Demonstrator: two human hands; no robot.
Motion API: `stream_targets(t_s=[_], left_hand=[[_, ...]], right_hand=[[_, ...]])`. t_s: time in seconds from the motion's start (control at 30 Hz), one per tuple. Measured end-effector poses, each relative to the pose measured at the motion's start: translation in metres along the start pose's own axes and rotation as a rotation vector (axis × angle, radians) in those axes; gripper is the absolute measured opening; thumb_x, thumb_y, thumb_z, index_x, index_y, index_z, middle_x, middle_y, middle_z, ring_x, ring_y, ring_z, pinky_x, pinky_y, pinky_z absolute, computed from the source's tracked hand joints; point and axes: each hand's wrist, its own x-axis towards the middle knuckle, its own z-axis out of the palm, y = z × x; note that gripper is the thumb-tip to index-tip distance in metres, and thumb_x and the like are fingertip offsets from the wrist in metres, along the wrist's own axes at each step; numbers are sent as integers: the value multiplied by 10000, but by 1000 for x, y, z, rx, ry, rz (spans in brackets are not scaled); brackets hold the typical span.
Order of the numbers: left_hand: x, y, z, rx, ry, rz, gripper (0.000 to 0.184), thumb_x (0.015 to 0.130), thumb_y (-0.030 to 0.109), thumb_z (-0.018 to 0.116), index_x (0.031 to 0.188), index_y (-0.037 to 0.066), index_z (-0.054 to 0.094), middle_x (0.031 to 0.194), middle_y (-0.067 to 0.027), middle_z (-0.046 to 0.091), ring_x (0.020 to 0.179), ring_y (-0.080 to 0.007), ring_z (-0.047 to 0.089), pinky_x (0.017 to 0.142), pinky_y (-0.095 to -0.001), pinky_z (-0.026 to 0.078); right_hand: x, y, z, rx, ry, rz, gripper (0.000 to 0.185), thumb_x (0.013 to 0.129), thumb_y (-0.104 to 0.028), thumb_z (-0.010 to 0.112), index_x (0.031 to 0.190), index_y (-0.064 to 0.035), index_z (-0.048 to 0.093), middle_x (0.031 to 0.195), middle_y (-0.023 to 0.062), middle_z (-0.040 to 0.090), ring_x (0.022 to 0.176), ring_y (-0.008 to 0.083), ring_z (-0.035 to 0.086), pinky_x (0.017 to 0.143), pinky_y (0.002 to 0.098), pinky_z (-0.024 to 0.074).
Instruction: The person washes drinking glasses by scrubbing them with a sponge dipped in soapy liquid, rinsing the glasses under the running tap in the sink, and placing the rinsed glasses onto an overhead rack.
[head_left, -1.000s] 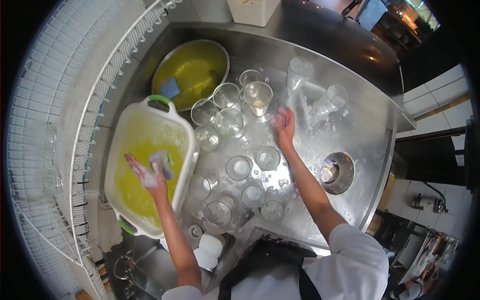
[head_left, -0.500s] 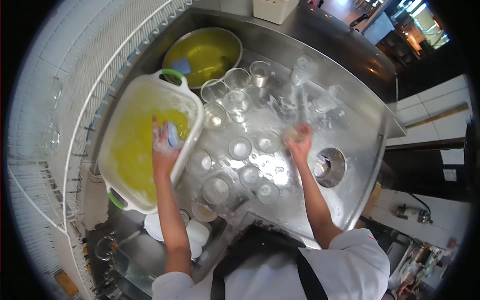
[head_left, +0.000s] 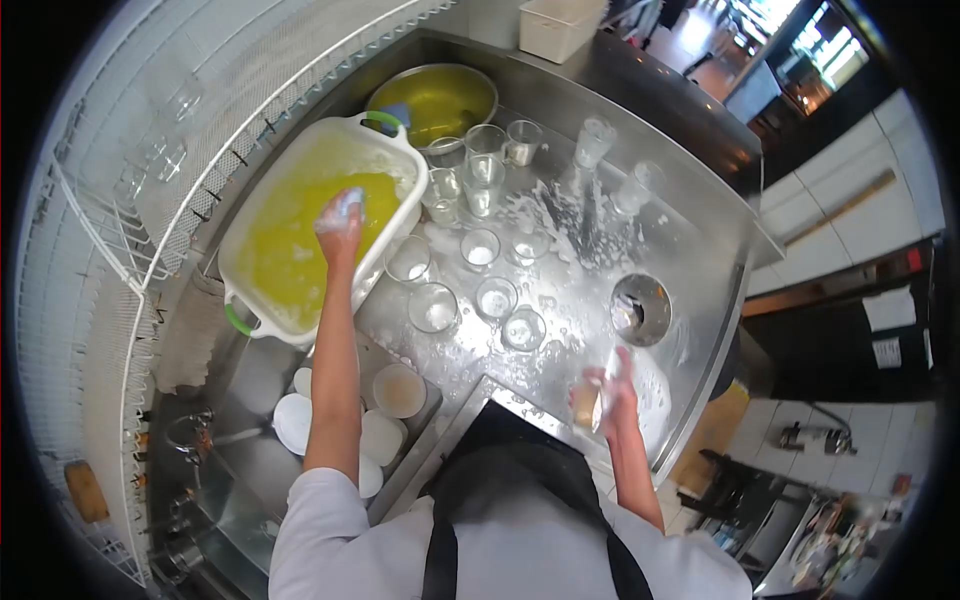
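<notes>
Over the white tub (head_left: 237,225) of yellow-green soapy water, my left hand (head_left: 339,222) is closed around a sudsy bluish sponge (head_left: 352,199). Low on the right of the steel counter (head_left: 570,315), my right hand (head_left: 615,400) grips a glass (head_left: 587,402), partly blurred by motion. Several glasses stand in the middle of the counter, among them one nearest the tub (head_left: 408,259) and one lower down (head_left: 433,307). More glasses (head_left: 485,170) are grouped beside the tub's upper corner.
A metal bowl (head_left: 445,105) of yellow liquid sits behind the tub. Two sudsy glasses, one tall (head_left: 594,142), stand at the back right. A round drain hole (head_left: 641,310) lies right. White dishes (head_left: 293,422) fill the sink at lower left. A wire rack (head_left: 215,150) runs along the left.
My right hand has come down from the back glasses toward the front right and now holds a glass. My left hand has closed around the sponge. The camera view has shifted.
</notes>
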Motion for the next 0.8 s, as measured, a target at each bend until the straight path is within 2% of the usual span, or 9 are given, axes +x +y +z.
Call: stream_targets(t_s=[0.1,0.17,0.33,0.4,0.53,0.57,0.67,0.7,0.8], left_hand=[[-42,68,-39,-698,372,-61,433,838,140,552,1242,-15,557,1090,-152,632,955,-259,616,886,-387,471],[-107,127,-67,-1297,176,-252,471,839,145,540,1279,-23,520,1167,-162,599,989,-255,600,865,-373,488],[-251,229,-18,-1502,-212,-143,520,869,120,438,1362,-45,421,1352,-185,472,1228,-272,468,940,-384,487],[-258,272,-35,-1007,-19,293,474,881,165,530,1294,-55,457,1309,-171,493,1210,-280,468,1063,-375,318],[-246,269,-37,-1135,-211,-176,230,919,204,556,938,-20,606,840,-89,627,798,-184,597,707,-346,453],[-235,266,-39,-1105,-185,24,322,947,285,541,790,10,598,670,-42,585,622,-155,544,579,-368,410],[-192,265,-47,-727,-842,436,420,924,398,574,843,-8,644,704,-78,645,669,-208,619,649,-386,476],[-186,271,-56,-613,-1156,133,552,921,520,523,914,-18,645,848,-99,675,771,-232,638,711,-376,496],[-202,245,-15,-1031,-1414,-136,624,902,570,515,1060,-26,603,1045,-119,657,878,-254,639,791,-354,510]], right_hand=[[37,12,8,463,-129,275,713,799,-395,586,1422,-266,263,1105,258,517,818,357,590,673,458,535],[33,8,14,568,-266,258,748,792,-415,589,1439,-248,254,1121,262,515,812,339,587,672,436,541],[-2,18,31,787,-726,208,809,783,-422,587,1481,-210,237,1148,254,514,794,327,603,639,395,555],[-15,13,41,494,-738,191,846,788,-423,572,1509,-250,163,1140,221,522,780,348,603,644,428,542],[-21,-24,46,33,-718,61,992,712,-247,681,1515,-195,99,1168,196,520,771,324,623,620,404,531],[-23,-31,49,-44,-684,0,1052,666,-187,727,1512,-158,103,1163,180,524,820,289,620,681,381,518],[-28,-39,45,-469,-638,86,1079,649,-239,748,1507,-110,106,1163,173,526,883,256,597,781,364,492],[-22,-25,47,-741,-533,-421,1042,635,-311,760,1465,-38,194,1167,200,534,947,298,600,852,401,480],[-24,-26,54,-1367,-390,-525,813,650,-306,733,1298,30,373,1152,211,529,970,397,589,867,460,484]])
